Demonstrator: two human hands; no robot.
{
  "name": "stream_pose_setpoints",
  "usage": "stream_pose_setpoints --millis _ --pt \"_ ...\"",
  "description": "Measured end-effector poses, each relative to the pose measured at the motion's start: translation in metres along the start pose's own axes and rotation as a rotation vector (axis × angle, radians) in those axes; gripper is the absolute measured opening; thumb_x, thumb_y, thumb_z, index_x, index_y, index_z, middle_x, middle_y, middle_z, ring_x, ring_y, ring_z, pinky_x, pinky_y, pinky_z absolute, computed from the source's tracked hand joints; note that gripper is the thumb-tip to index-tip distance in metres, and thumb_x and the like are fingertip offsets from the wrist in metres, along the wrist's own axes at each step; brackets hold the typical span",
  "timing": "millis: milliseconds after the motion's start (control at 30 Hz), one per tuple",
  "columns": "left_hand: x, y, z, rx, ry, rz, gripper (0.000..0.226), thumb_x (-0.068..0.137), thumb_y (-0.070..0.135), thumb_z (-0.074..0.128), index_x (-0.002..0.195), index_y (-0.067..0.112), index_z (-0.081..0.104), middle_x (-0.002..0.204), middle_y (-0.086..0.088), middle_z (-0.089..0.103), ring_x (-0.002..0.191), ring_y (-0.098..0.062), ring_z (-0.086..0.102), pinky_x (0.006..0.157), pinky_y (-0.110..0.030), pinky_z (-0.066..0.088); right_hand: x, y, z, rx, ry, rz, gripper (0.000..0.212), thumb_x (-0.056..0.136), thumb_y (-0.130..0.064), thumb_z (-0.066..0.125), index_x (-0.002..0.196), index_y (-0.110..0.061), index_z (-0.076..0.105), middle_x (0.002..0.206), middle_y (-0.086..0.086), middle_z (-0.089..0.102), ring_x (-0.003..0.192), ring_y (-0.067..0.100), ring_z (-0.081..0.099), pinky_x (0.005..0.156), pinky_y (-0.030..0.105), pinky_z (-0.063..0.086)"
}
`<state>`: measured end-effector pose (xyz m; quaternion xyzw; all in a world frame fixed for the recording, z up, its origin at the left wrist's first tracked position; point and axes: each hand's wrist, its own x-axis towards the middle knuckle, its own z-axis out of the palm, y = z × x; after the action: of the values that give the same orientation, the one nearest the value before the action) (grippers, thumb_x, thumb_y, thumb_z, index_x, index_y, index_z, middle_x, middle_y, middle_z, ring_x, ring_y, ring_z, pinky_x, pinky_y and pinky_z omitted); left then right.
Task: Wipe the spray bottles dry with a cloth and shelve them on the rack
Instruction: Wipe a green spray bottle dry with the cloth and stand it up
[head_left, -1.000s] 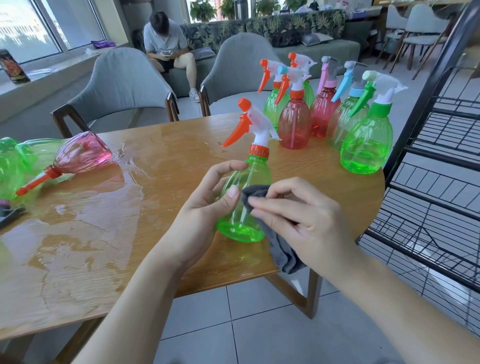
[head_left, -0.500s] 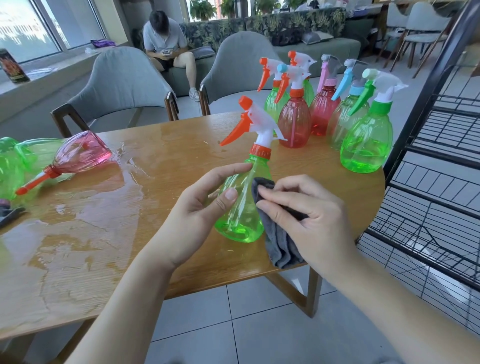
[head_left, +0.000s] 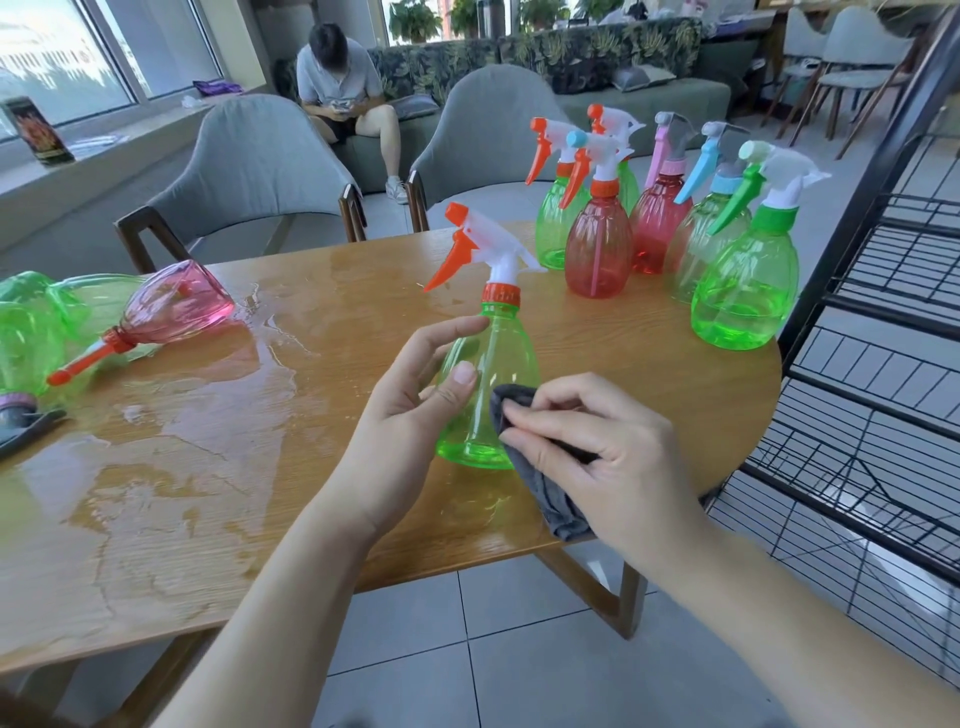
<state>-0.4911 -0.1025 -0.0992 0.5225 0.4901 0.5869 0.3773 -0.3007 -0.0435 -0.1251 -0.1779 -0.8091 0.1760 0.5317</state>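
A green spray bottle (head_left: 501, 364) with an orange trigger stands nearly upright at the near edge of the wooden table (head_left: 218, 467). My left hand (head_left: 410, 415) grips its left side, thumb on the front. My right hand (head_left: 597, 462) presses a dark grey cloth (head_left: 545, 493) against the bottle's lower right side. Several green and red spray bottles (head_left: 597, 249) stand grouped at the table's far right. A pink bottle (head_left: 176, 306) lies on its side at the left, beside green ones (head_left: 31, 332). The black wire rack (head_left: 883, 364) stands to the right of the table.
Water is spread over the left half of the tabletop. Two grey chairs (head_left: 249, 171) stand behind the table. A person (head_left: 343, 88) sits on a sofa farther back. A dark object (head_left: 21, 421) lies at the table's left edge.
The bottle has tilted back upright. My right hand has slid the cloth down from the bottle's middle to its lower right side.
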Motion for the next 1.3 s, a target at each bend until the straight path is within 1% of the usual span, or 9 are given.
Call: stream_pose_setpoints --millis 300,467,567,633,733,833,1033,1167,1300 --pt "0.004 0.002 0.003 -0.019 -0.02 -0.017 0.036 0.097 0.037 0.069 0.134 0.037 0.067 0.143 -0.007 0.063 0.139 -0.041 0.053 0.116 -0.072 0.037 0.007 -0.001 -0.003 -0.043 -0.044 -0.054 0.019 0.092 -0.009 0.079 0.11 -0.007 0.081 0.095 0.006 0.066 0.084 0.01 0.06 0.078 0.016 0.047" --pt "0.007 0.002 0.006 -0.017 0.0 -0.031 0.036 0.096 0.037 0.065 0.132 0.041 0.067 0.128 -0.001 0.065 0.114 -0.028 0.06 0.094 -0.045 0.049 0.002 -0.005 0.002 -0.142 -0.185 -0.214 0.015 0.096 -0.01 0.075 0.11 -0.009 0.082 0.093 0.006 0.064 0.082 0.017 0.054 0.082 0.013 0.04" --pt "0.008 0.003 0.002 -0.019 0.018 -0.05 0.037 0.096 0.039 0.065 0.132 0.043 0.068 0.128 -0.004 0.067 0.128 -0.04 0.058 0.104 -0.057 0.047 0.0 -0.001 -0.002 -0.176 -0.17 -0.245 0.015 0.097 -0.01 0.075 0.11 -0.008 0.082 0.092 0.007 0.065 0.081 0.021 0.057 0.081 0.014 0.04" --pt "0.008 0.002 -0.002 -0.053 0.038 -0.065 0.038 0.096 0.036 0.065 0.133 0.039 0.068 0.122 -0.016 0.065 0.122 -0.046 0.06 0.108 -0.061 0.043 -0.001 0.003 -0.007 -0.184 -0.147 -0.24 0.015 0.097 -0.009 0.075 0.11 -0.008 0.082 0.093 0.007 0.066 0.081 0.021 0.058 0.079 0.02 0.047" --pt "0.006 0.003 -0.003 -0.144 0.012 -0.096 0.038 0.102 0.026 0.064 0.14 0.029 0.064 0.119 -0.027 0.065 0.107 -0.04 0.065 0.093 -0.053 0.051 -0.002 0.007 -0.01 -0.166 -0.124 -0.223 0.016 0.095 -0.009 0.078 0.11 -0.007 0.081 0.096 0.007 0.067 0.083 0.019 0.059 0.077 0.027 0.051" --pt "0.004 0.004 -0.003 -0.182 -0.047 -0.098 0.038 0.104 0.023 0.06 0.143 0.025 0.061 0.125 -0.022 0.069 0.107 -0.035 0.068 0.085 -0.042 0.056 -0.001 0.006 -0.007 -0.147 -0.116 -0.201 0.017 0.094 -0.008 0.079 0.111 -0.007 0.081 0.097 0.006 0.067 0.084 0.011 0.055 0.079 0.02 0.049" --pt "0.002 0.001 -0.007 -0.114 -0.124 -0.051 0.038 0.102 0.021 0.058 0.138 0.029 0.066 0.138 -0.017 0.065 0.122 -0.033 0.066 0.097 -0.044 0.054 0.016 0.002 -0.008 -0.124 0.039 -0.081 0.016 0.092 -0.009 0.079 0.107 -0.006 0.082 0.095 0.008 0.069 0.085 0.011 0.064 0.08 0.016 0.049" --pt "0.001 -0.002 -0.009 0.0 -0.16 -0.018 0.038 0.104 0.03 0.063 0.142 0.026 0.062 0.146 -0.014 0.062 0.135 -0.044 0.057 0.116 -0.068 0.04 0.028 0.001 -0.014 -0.085 0.099 0.058 0.016 0.094 -0.013 0.077 0.108 -0.008 0.082 0.096 0.002 0.069 0.086 0.007 0.064 0.08 0.011 0.045" --pt "0.002 -0.002 -0.008 0.056 -0.183 0.002 0.039 0.106 0.03 0.059 0.144 0.029 0.062 0.152 -0.008 0.059 0.144 -0.036 0.051 0.121 -0.069 0.031 0.03 0.005 -0.017 0.072 0.121 0.221 0.016 0.096 -0.019 0.075 0.111 -0.017 0.08 0.102 -0.007 0.07 0.09 0.011 0.071 0.079 0.019 0.053"
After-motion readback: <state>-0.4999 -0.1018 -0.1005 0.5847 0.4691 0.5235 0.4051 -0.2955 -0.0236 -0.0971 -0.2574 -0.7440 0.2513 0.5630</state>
